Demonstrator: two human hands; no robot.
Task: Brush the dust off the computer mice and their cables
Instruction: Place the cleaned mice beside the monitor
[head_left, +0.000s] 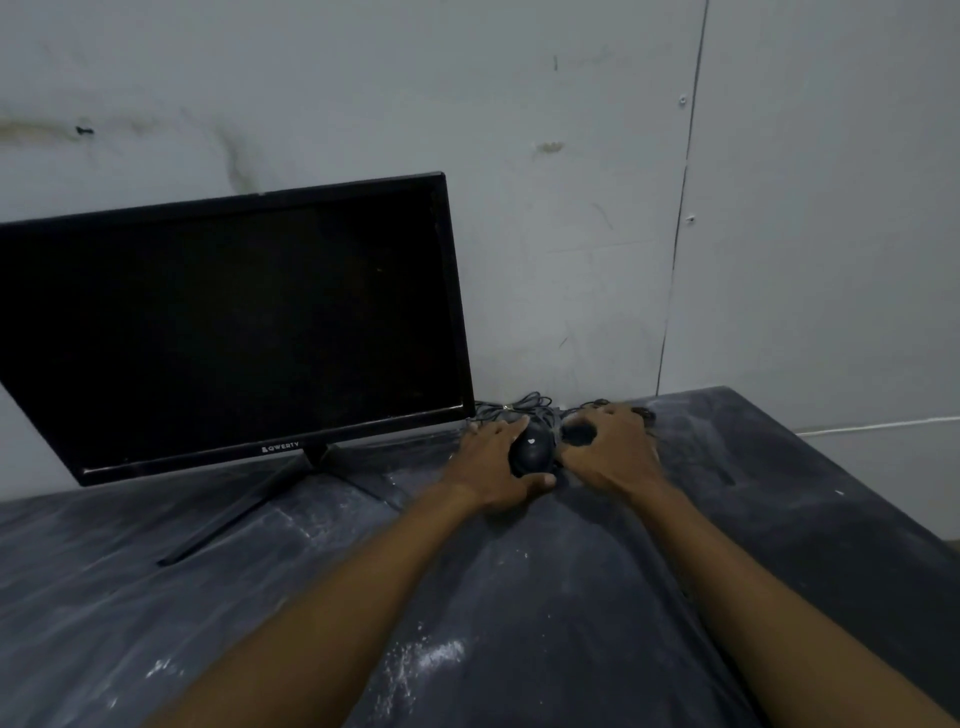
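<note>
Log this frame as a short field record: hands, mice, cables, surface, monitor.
left hand: curled round the near mouse, thumb under its front edge
right hand: fingers spread over the second mouse
near mouse: black, pale logo on top
second mouse: black, mostly covered
cables: tangled heap against the wall, behind both hands
surface: dark sheet, streaked with white dust
monitor: off, on a stand, left of the mice
brush: none visible

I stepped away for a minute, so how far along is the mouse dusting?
Nothing looks finished: white dust streaks the dark table cover. In hand: the left hand grips one mouse, and the right hand rests over a second mouse. Left: brushing both mice and the tangled cables; no brush is visible.
</note>
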